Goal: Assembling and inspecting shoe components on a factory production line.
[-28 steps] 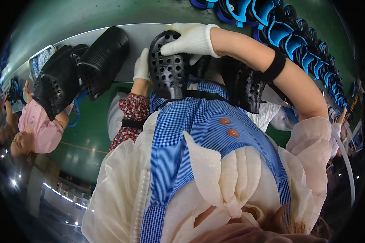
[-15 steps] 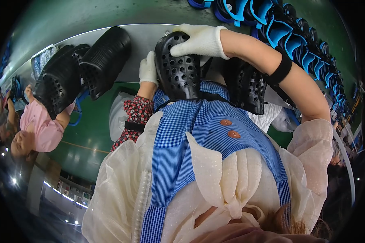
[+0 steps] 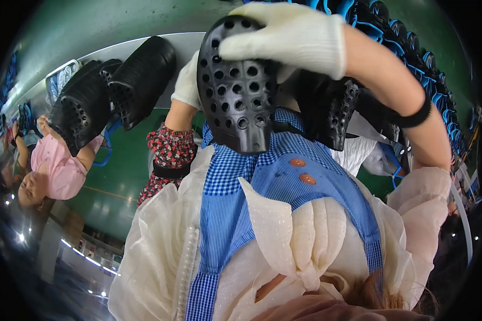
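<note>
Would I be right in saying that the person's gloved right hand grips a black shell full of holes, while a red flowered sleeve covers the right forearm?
Not quite: the head view shows the flowered sleeve on the left forearm, not the right. The gloved right hand does grip the black shell full of holes.

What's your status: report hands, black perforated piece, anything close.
Right hand grips black piece by its top. Left hand beside it, partly hidden. Black stacks left, apart.

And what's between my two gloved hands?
In the head view, a black perforated piece lies between your left hand and right hand, its holed face showing.
</note>
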Action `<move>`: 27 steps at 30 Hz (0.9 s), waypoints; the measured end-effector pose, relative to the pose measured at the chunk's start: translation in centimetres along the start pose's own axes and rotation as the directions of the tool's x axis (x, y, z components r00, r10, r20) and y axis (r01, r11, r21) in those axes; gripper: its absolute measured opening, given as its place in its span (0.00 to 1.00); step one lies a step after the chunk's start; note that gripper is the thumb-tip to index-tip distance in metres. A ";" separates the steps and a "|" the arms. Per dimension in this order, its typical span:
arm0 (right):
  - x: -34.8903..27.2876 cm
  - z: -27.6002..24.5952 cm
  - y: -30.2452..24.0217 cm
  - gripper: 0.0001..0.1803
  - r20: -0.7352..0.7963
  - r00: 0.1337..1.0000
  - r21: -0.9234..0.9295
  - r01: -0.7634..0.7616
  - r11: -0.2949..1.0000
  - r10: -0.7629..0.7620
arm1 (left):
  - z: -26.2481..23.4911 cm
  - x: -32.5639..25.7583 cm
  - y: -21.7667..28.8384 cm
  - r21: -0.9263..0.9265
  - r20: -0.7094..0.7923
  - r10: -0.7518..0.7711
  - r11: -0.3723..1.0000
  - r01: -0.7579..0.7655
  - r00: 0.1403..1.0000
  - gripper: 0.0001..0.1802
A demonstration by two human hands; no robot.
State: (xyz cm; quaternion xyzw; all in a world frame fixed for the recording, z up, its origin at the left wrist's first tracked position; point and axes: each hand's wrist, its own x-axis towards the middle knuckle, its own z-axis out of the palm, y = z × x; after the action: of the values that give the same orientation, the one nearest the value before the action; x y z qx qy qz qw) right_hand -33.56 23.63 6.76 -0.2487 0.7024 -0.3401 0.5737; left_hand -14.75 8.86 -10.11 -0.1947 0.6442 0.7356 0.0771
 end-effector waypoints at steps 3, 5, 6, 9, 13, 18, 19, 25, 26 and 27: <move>-1.4 -6.9 -5.7 0.31 0.464 0.678 0.285 -0.724 0.628 0.571 | 2.8 1.4 -1.4 -0.708 0.318 -0.397 0.504 0.494 0.861 0.20; -3.3 -3.6 -1.6 0.33 0.214 0.884 0.213 -0.458 0.863 0.416 | 3.7 1.1 -6.0 -0.303 0.134 -0.134 0.938 0.169 0.982 0.17; -5.2 -2.4 0.1 0.36 -0.068 0.982 0.080 -0.171 0.982 0.176 | 4.4 2.1 -7.2 0.012 0.146 -0.026 1.000 0.024 0.989 0.14; -6.1 -2.8 2.8 0.35 -0.082 0.982 0.011 -0.169 0.986 0.169 | 6.1 3.7 -7.5 0.543 0.160 0.095 0.823 -0.168 0.982 0.11; -5.0 -1.4 5.5 0.40 -0.090 0.965 0.041 -0.245 0.969 0.248 | 6.0 4.0 -1.1 0.869 0.293 0.199 0.354 -0.347 0.935 0.19; -2.3 1.3 6.9 0.42 -0.153 0.977 -0.157 -0.171 0.973 0.147 | 3.8 3.6 -4.6 -0.265 0.181 -0.220 0.928 0.263 0.959 0.22; -2.2 1.5 7.2 0.42 -0.173 0.973 -0.151 -0.181 0.972 0.154 | 5.0 3.9 -4.0 -0.427 0.229 -0.273 0.834 0.348 0.934 0.21; -2.1 1.9 8.6 0.41 -0.279 0.952 -0.097 -0.161 0.982 0.129 | 5.1 7.0 -4.1 -0.260 0.254 -0.209 0.926 0.274 0.944 0.30; -2.6 1.9 8.8 0.41 -0.283 0.953 -0.134 -0.151 0.979 0.108 | 5.9 6.5 -2.4 -0.116 0.206 -0.120 0.983 0.146 0.971 0.31; -3.0 2.1 8.3 0.42 -0.289 0.953 -0.149 -0.133 0.980 0.086 | 4.7 7.0 -3.4 -0.160 0.288 -0.191 0.957 0.244 0.938 0.25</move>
State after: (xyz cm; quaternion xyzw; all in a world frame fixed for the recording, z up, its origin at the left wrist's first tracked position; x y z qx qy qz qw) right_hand -30.52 30.84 2.07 -0.2055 0.8155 -0.2796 0.4631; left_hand -20.81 13.00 -15.50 -0.1697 0.5277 0.8011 0.2258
